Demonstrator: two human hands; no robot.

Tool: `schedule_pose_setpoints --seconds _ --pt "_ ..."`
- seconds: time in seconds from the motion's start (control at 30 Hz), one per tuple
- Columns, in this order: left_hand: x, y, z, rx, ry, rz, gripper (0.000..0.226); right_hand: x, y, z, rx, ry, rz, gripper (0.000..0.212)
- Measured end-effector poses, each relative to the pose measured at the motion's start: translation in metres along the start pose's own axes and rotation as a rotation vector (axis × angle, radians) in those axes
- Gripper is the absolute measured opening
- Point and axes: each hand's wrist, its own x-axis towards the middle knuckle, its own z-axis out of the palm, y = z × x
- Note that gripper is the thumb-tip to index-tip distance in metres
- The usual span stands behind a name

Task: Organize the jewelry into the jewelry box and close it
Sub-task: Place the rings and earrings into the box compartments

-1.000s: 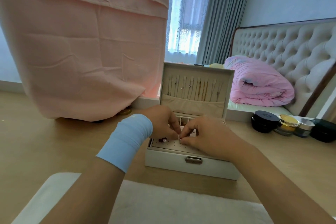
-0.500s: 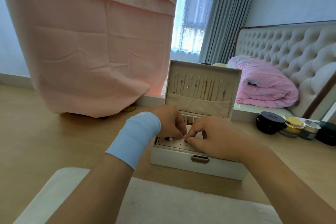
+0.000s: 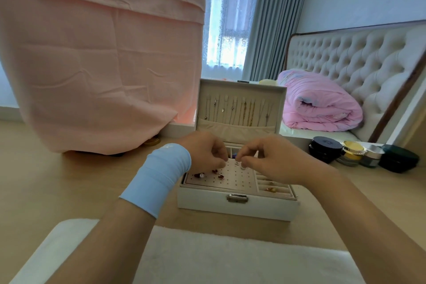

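A white jewelry box [image 3: 237, 208] stands open on the wooden surface, its lid [image 3: 239, 90] upright with several necklaces [image 3: 239, 110] hanging inside. The tray's perforated earring panel [image 3: 232, 177] carries a few red earrings [image 3: 200, 175]. Ring slots [image 3: 272, 188] on the right hold a small gold and red piece. My left hand [image 3: 202, 152], wearing a blue wristband, hovers over the panel's back left with fingertips pinched on something too small to make out. My right hand [image 3: 272, 161] pinches a small white earring [image 3: 239, 165] just above the panel.
A white fluffy mat [image 3: 207, 258] lies in front of the box. A hanging pink cloth [image 3: 96, 64] fills the left. Black and gold cosmetic jars [image 3: 326, 148] stand at the right, behind them a bed with a rolled pink quilt [image 3: 320, 104].
My two hands, which met fingertip to fingertip on the panel, have drawn slightly apart and risen a little. More of the panel and the ring slots now show.
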Motion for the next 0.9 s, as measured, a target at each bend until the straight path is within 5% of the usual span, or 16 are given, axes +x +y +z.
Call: schedule_pose_setpoints --seconds 0.23,0.47,0.7,0.9 --pt "0.003 0.039 0.023 -0.046 0.102 0.114 0.01 -0.048 0.069 -0.047 -0.093 -0.041 0.261 0.015" --pt "0.038 0.115 0.053 -0.023 0.07 0.187 0.012 -0.08 0.128 -0.045 -0.115 -0.254 0.458 0.024" --pt "0.069 0.152 0.088 0.102 -0.075 0.193 0.015 -0.084 0.141 -0.037 0.003 -0.249 0.447 0.01" --pt "0.074 0.152 0.094 0.06 -0.038 0.199 0.018 -0.084 0.149 -0.037 0.259 -0.033 0.332 0.014"
